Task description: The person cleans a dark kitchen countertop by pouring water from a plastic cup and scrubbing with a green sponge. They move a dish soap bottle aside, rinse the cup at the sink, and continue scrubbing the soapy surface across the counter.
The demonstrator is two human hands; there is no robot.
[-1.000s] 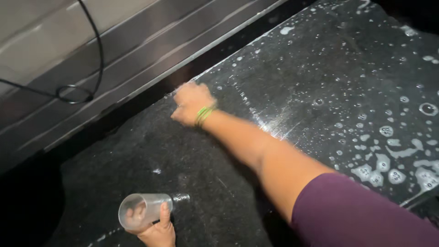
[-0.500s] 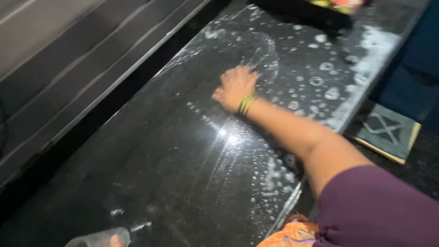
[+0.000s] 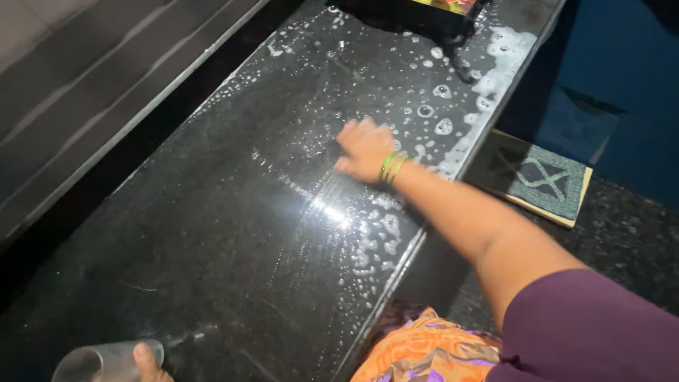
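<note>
Worktop [image 3: 212, 233] is soapy; right hand [image 3: 364, 148] flat, left hand [image 3: 145, 362] holds tumbler [image 3: 106, 362] (could slip, wet grip).

Likely home kitchen, soapy granite counter [image 3: 233, 233]

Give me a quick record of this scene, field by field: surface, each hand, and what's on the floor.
Surface: black polished stone countertop, wet, with soap bubbles
Right hand: pressed flat on the countertop among the suds; green bangles at the wrist
Left hand: holds a clear plastic cup, tipped sideways
Floor: green patterned mat beside the counter
</note>
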